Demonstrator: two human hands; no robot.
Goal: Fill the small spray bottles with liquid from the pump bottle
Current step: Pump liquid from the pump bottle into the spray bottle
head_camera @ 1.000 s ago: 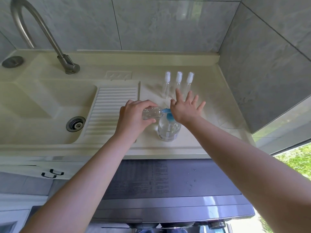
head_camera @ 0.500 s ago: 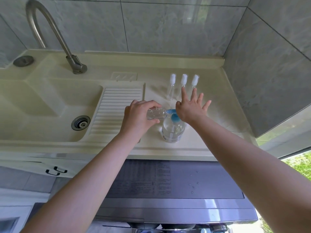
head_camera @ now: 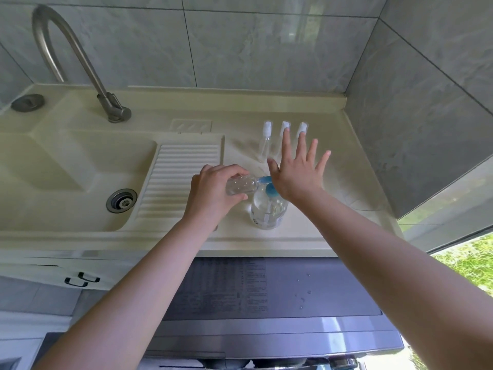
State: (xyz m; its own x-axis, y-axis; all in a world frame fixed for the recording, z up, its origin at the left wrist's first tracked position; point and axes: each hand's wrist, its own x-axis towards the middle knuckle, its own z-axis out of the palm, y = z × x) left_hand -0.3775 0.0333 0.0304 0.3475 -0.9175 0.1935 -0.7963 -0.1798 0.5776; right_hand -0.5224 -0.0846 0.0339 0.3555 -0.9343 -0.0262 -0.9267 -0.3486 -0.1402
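Against grey wall tiles, cream counter [head_camera: 333, 209]; left hand [head_camera: 213, 193] grips small bottle [head_camera: 241, 185], right hand [head_camera: 298, 174] splayed.

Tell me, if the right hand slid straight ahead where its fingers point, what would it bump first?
Probably the spray bottles standing just beyond the right hand; its fingertips already overlap two of them, though depth is unclear.
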